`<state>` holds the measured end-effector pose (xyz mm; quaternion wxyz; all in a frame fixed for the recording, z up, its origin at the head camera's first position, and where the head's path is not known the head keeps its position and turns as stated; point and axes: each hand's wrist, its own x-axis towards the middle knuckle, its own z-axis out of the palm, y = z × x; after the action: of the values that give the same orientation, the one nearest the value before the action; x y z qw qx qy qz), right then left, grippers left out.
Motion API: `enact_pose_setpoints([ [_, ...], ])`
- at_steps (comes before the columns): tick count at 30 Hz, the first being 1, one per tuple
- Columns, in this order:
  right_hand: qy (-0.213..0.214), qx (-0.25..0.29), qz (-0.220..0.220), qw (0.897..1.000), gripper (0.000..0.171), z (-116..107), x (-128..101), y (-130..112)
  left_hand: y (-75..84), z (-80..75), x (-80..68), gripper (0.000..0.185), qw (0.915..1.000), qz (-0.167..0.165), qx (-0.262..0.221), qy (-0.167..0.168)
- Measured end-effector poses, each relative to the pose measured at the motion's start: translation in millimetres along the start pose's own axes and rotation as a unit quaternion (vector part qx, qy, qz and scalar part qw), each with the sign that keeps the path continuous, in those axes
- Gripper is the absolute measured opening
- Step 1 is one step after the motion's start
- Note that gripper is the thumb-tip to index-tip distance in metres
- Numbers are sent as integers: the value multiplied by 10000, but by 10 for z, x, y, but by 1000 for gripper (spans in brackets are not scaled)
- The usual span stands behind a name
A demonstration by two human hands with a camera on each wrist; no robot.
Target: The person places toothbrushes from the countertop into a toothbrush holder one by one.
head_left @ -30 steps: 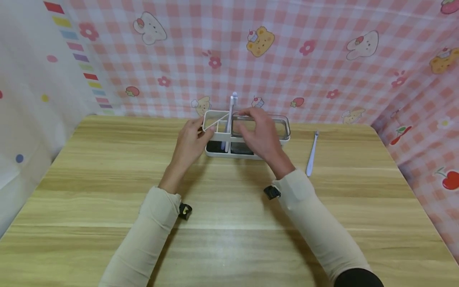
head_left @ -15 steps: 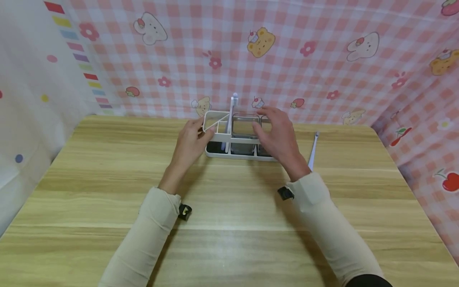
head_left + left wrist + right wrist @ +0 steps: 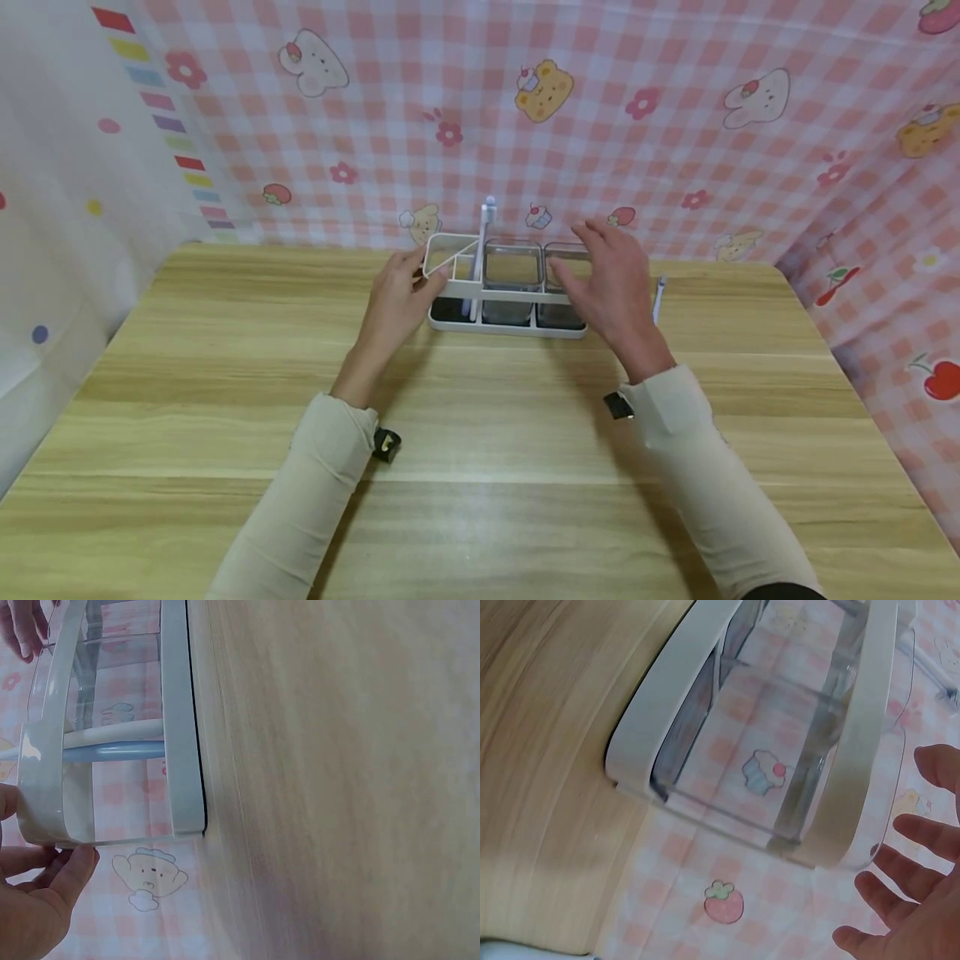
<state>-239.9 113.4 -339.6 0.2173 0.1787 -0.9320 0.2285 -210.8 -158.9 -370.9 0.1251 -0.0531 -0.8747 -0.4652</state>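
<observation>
head view: a white rack (image 3: 507,325) stands at the far middle of the counter (image 3: 480,467), close to the pink checked cloth (image 3: 675,150) that hangs behind it. the rack holds two clear cups (image 3: 512,265) side by side in its middle and right sections, and an upright toothbrush (image 3: 484,242) in the left section, its head above the rim.

left hand (image 3: 395,293): fingers curled against the left end of the rack, thumb at the upper rim; it holds the rack there. left wrist view: the fingertips (image 3: 71,870) touch the rack's end wall, with the toothbrush handle (image 3: 112,752) running inside the frame.

right hand (image 3: 613,279): fingers spread and relaxed, holding nothing, hovering just beside the right end of the rack and partly in front of the right cup. right wrist view: the spread fingers (image 3: 900,877) lie near the clear cup wall (image 3: 810,765) and the rack's upper band; contact cannot be told.

a second toothbrush (image 3: 658,298) lies on the counter to the right of the rack, mostly hidden behind the right hand. both forearms wear cream sleeves (image 3: 315,483), each with a small black clip at the wrist.
</observation>
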Motion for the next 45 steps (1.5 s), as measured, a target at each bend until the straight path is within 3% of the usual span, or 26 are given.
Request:
enact_pose_setpoints([
  [16, 96, -253, 695, 9972, 52, -109, -89, 383, -18, 11, 6, 49, 10000, 27, 12, -23],
  [26, 19, 10, 1239, 9923, 60, -204, -88, 550, -22, -6, 8, 49, 10000, 53, -61, -36],
  [35, -1070, -9, 1841, 9771, 72, -241, -141, 730, -4, 0, 2, 50, 10000, 26, -59, -47],
  [45, -1563, 139, 2155, 9638, 82, -264, -169, 934, -13, -6, -4, 50, 10000, -3, -75, -60],
])
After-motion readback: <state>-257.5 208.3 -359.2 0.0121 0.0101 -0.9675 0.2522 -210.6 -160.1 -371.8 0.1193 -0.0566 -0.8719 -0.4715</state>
